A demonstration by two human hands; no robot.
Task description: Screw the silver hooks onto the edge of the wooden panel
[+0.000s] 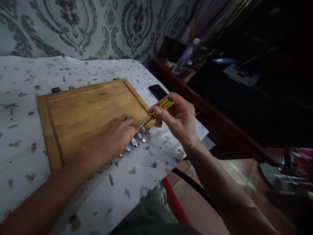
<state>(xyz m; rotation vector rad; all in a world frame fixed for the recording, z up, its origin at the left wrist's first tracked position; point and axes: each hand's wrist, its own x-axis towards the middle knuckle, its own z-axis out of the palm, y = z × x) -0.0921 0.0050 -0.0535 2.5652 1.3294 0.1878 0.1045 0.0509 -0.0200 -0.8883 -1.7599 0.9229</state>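
A rectangular wooden board [93,107] with a recessed panel lies on the patterned tablecloth [137,192]. Several shiny metal clips or hooks [134,142] line its near edge. My right hand [181,117] pinches a screwdriver [166,103] by its yellow and black handle. The shaft slants down to the left, its tip at a metal piece [142,128] near the board's right corner. On the board rests my left hand [117,132], its fingers bent towards that same piece. Whether its fingertips grip anything is hidden.
A black phone [157,91] lies beyond my right hand. On the dark wooden furniture [205,104] at right stand a plastic bottle [187,56] and a metal plate [241,75]. Small black objects [55,89] sit behind the board. A patterned wall [97,29] borders the table's far side.
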